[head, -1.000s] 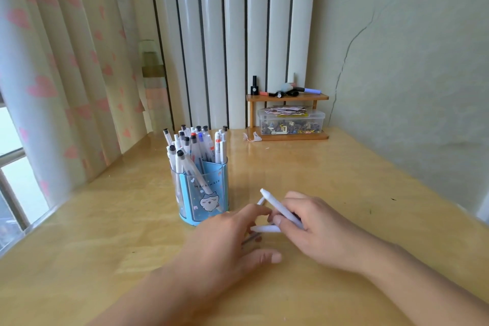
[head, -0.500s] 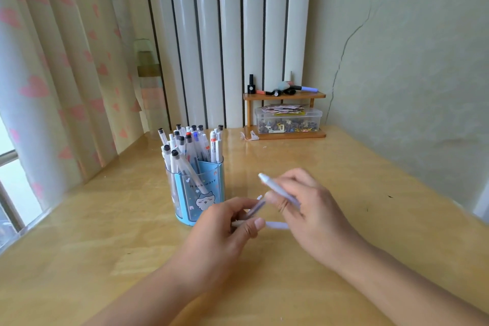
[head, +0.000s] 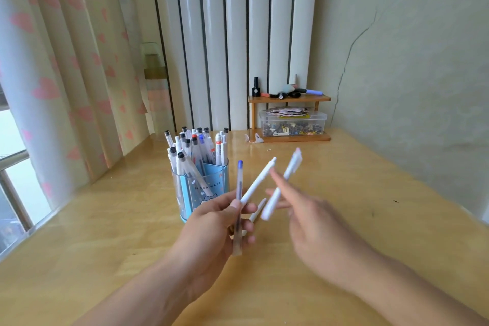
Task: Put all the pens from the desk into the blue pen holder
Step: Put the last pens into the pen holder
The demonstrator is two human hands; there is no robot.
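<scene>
Pale wood worktop runs to a cracked wall on the right and striped panels at the far side, with heart-print curtains on the left. Above its near middle, the left hand has its fingers curled round two pens: a clear pen with a blue cap, held almost upright, and a white pen that slants up to the right. A third pale pen shows just behind those fingers, but whether it is held or lies on the worktop cannot be told. Just right of them the right hand is blurred; it carries another white pen, tilted up to the right, and its forefinger looks stretched along the pen, though the exact grip cannot be made out. Left of and just beyond the left hand stands the blue pen holder, upright on the worktop and crowded with capped pens, their tops pointing up. At the far side, against the panels, a small wooden shelf carries a dark bottle and markers on top, with a clear plastic box of small bits beneath.
</scene>
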